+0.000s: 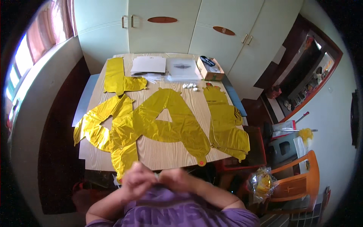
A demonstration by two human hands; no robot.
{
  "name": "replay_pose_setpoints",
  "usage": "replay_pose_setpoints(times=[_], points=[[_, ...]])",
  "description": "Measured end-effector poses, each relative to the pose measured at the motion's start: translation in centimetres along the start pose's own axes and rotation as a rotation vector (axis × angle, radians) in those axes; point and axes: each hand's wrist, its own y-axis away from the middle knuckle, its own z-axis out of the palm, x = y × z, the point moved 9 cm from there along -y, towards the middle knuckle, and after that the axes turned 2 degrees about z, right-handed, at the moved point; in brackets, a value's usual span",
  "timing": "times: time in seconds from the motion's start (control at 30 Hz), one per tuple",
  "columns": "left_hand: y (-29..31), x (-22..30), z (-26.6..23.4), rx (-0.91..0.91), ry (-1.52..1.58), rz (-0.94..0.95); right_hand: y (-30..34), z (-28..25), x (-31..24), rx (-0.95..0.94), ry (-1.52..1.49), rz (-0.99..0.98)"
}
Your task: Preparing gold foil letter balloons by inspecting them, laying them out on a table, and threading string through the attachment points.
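My left hand and my right hand are held close together in front of my chest, just off the near edge of the table. The fingers of both are closed, and slightly blurred. A small pale bit shows between them, too little to name. Beyond them lie flat gold foil letter balloons. An A-shaped balloon is in the middle, and another looped balloon overlaps it on the left, its end hanging by my left hand. An L-shaped balloon lies far left. More gold foil balloons lie at the right.
At the table's back are white sheets, clear plastic packets, several small white pieces and an open box with dark items. Cabinets stand behind. A wooden chair with crumpled clear plastic stands right.
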Motion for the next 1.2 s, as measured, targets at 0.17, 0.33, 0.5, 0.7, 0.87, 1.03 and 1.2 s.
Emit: replay_pose_setpoints(times=[0.17, 0.33, 0.5, 0.7, 0.87, 1.03, 1.2], points=[[0.4, 0.6, 3.0, -0.287, -0.211, 0.172, -2.2, -4.3, -4.6, 0.172, 0.114, -0.137], [-1.2, -1.6, -1.3, -0.024, -0.489, 0.022, 0.4, 0.8, -3.9, -0.071, -0.114, -0.134], [-0.7, 0.8, 2.7, -0.271, 0.337, 0.046, -0.5, -3.0, -1.7, 0.285, 0.137, -0.127], [-0.8, 0.1, 4.2, -0.339, -0.021, 0.142, -0.1, -5.5, -4.8, 0.36, 0.162, -0.303], [-3.0, -2.7, -0.9, 0.008, -0.304, -0.054, 0.8, -1.2, -4.0, 0.048, 0.019, -0.192], [-1.7, -0.4, 2.6, -0.173, 0.228, 0.15, -0.8, -4.2, -0.9, 0.228, 0.14, -0.095], [-1.3, -2.1, 3.8, -0.306, 0.029, 0.123, -0.2, -4.5, -3.8, 0.227, 0.07, -0.263]])
